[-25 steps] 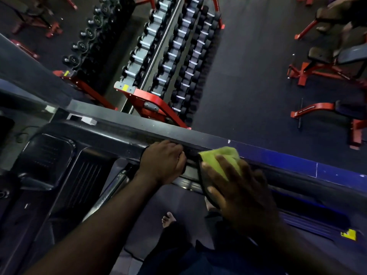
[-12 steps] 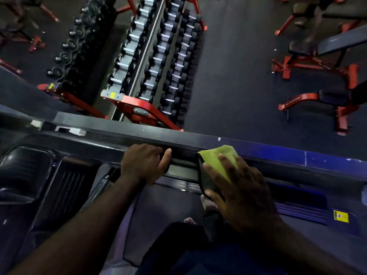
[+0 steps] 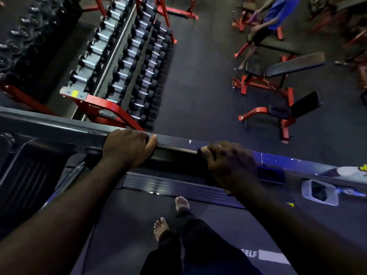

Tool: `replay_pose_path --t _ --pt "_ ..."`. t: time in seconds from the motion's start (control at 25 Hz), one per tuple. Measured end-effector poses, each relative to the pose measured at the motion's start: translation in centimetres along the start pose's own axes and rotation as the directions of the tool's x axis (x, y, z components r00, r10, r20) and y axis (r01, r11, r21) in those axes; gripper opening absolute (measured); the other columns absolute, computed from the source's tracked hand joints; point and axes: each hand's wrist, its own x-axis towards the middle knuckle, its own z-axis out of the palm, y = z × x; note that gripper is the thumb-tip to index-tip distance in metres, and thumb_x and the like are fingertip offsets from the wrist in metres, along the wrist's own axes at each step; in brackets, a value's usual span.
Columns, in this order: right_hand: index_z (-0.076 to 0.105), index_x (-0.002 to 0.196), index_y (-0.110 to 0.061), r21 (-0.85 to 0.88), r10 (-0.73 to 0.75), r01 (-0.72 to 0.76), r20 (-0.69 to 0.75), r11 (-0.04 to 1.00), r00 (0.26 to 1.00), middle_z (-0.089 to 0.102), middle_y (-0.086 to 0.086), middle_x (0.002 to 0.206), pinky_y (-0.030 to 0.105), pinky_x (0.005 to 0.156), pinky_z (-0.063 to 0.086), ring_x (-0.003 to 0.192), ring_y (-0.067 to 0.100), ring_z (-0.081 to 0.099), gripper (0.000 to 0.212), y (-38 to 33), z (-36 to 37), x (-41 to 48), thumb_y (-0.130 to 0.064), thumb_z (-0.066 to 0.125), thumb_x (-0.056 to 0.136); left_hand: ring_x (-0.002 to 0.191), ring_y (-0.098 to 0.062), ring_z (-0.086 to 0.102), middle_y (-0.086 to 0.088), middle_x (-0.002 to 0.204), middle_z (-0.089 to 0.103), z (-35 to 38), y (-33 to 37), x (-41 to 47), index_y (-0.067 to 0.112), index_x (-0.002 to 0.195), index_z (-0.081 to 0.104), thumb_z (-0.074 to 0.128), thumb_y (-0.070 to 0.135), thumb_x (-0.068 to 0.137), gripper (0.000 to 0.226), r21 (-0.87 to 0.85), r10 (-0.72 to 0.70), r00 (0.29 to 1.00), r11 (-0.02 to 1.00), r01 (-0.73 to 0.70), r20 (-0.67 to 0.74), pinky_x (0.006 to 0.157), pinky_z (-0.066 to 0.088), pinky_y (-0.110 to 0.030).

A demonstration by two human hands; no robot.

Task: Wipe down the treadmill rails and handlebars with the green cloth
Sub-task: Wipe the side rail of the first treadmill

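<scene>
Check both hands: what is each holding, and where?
Left hand grips the handrail, fingers curled over its top. Right hand curls over the same rail farther right; blurred, no cloth shows, so its hold cannot be told.

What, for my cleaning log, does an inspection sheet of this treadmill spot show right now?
Surface: treadmill belt, dark, with bare feet on it.
Job's things: handrail in view; green cloth not visible.
Clutter: pale boxy object beside the belt, unclear.
Grippers: left hand grips the handrail; right hand blurred over it, grip unclear.
Cables: nothing seen.
Surroundings: dumbbell rack, red-framed benches, a person seated.
</scene>
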Motion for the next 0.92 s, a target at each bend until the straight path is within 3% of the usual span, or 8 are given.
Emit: replay_pose_path --t 0.16,0.24,0.4,0.48,0.6,0.64,0.8,0.92 --pt "0.058 0.137 -0.044 -0.013 -0.177 0.177 -0.13 0.984 0.976 0.06 -0.01 0.136 0.042 0.09 0.047 0.119 0.024 0.057 0.042 3.0 0.4 -2.7 -0.063 0.04 0.105 0.083 -0.035 0.072 -0.011 0.085 0.077 0.7 1.3 -0.8 0.016 0.078 0.071 0.025 0.058 0.1 0.066 0.036 0.066 0.997 0.997 -0.065 -0.031 0.078 0.046 -0.042" --pt "0.054 0.143 -0.043 -0.066 -0.17 0.16 -0.186 0.985 0.968 0.054 -0.009 0.143 0.043 0.092 0.047 0.124 0.025 0.053 0.043 6.6 0.5 -5.7 -0.059 0.045 0.104 0.087 -0.035 0.07 -0.011 0.088 0.075 1.2 2.9 -1.1 0.018 0.08 0.069 0.027 0.062 0.101 0.065 0.032 0.052 0.998 0.998 -0.051 -0.029 0.082 0.044 -0.045" --pt "0.066 0.118 -0.037 0.023 0.052 -0.053 0.033 0.998 0.998 0.066 -0.007 0.12 0.041 0.085 0.049 0.111 0.026 0.063 0.045 6.9 0.1 -0.4 -0.063 0.031 0.104 0.084 -0.037 0.067 -0.013 0.083 0.072 1.3 5.5 -0.8 0.017 0.078 0.066 0.027 0.063 0.103 0.065 0.042 0.039 0.996 0.998 -0.035 -0.08 0.083 0.045 -0.046" --pt "0.066 0.117 -0.037 0.076 -0.006 0.002 0.054 0.997 0.998 0.067 -0.007 0.119 0.04 0.083 0.049 0.11 0.026 0.063 0.045 7.5 -0.1 0.1 -0.064 0.033 0.104 0.085 -0.035 0.067 -0.011 0.084 0.072 1.3 7.4 -0.4 0.019 0.078 0.065 0.025 0.062 0.103 0.064 0.034 0.036 0.998 0.999 -0.034 -0.042 0.083 0.045 -0.045" --pt "0.061 0.136 -0.041 0.033 -0.172 0.18 -0.161 0.983 0.972 0.059 -0.008 0.138 0.043 0.087 0.048 0.122 0.026 0.056 0.041 11.5 0.7 -5.0 -0.058 0.049 0.1 0.084 -0.033 0.067 -0.006 0.082 0.072 1.0 10.8 0.4 0.021 0.078 0.064 0.023 0.061 0.104 0.063 -0.006 0.005 1.0 1.0 -0.005 -0.024 0.081 0.045 -0.043" --pt "0.061 0.137 -0.041 0.039 -0.169 0.178 -0.165 0.983 0.972 0.059 -0.007 0.139 0.043 0.089 0.048 0.123 0.027 0.056 0.043 12.6 1.0 -5.2 -0.057 0.05 0.098 0.083 -0.033 0.067 -0.006 0.081 0.072 1.0 11.8 0.8 0.021 0.077 0.064 0.024 0.06 0.104 0.062 -0.018 -0.011 1.0 1.0 0.01 -0.023 0.08 0.046 -0.043" --pt "0.068 0.11 -0.035 0.193 -0.118 0.097 0.101 0.977 0.988 0.07 -0.006 0.109 0.035 0.074 0.049 0.098 0.025 0.064 0.047 12.6 0.4 0.9 -0.065 0.036 0.092 0.088 -0.028 0.069 -0.001 0.087 0.074 0.9 15.4 2.1 0.021 0.085 0.071 0.023 0.058 0.103 0.064 -0.042 -0.045 0.999 0.998 0.045 0.003 0.078 0.045 -0.039" --pt "0.063 0.128 -0.038 0.274 -0.256 0.258 -0.043 0.927 0.966 0.066 -0.009 0.125 0.037 0.082 0.051 0.11 0.022 0.061 0.039 16.0 0.5 -1.4 -0.057 0.05 0.095 0.092 -0.032 0.069 -0.005 0.092 0.075 0.7 17.3 3.1 0.016 0.087 0.072 0.028 0.057 0.093 0.06 -0.111 -0.148 0.987 0.982 0.153 0.058 0.076 0.048 -0.04"
